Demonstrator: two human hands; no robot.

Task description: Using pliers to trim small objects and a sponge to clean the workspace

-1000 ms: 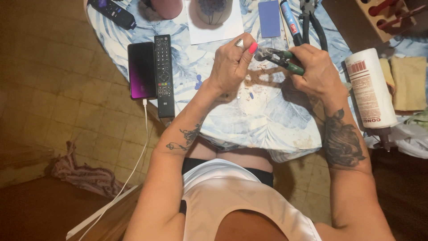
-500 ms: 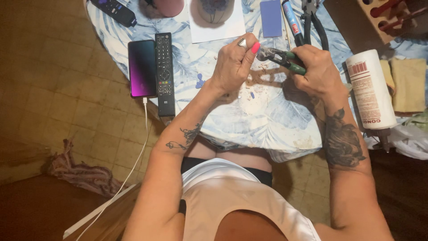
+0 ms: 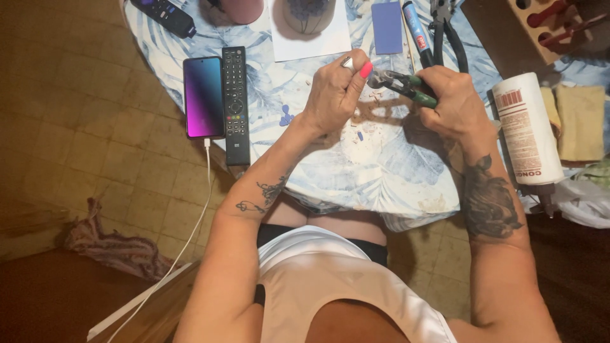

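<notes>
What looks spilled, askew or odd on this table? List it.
Small pale chips lie scattered on the leaf-print cloth under the hands, near the green-handled pliers in the right hand. The white glue bottle lies on its side at the table edge, nozzle overhanging. Nothing looks damaged.

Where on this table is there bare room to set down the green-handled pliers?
The widest bare patch of tablecloth lies at the near edge, below both hands, between the remote control and the white bottle. The far side is crowded: white paper, blue card, black-handled pliers. Small chips litter the spot under the green-handled pliers.
</notes>
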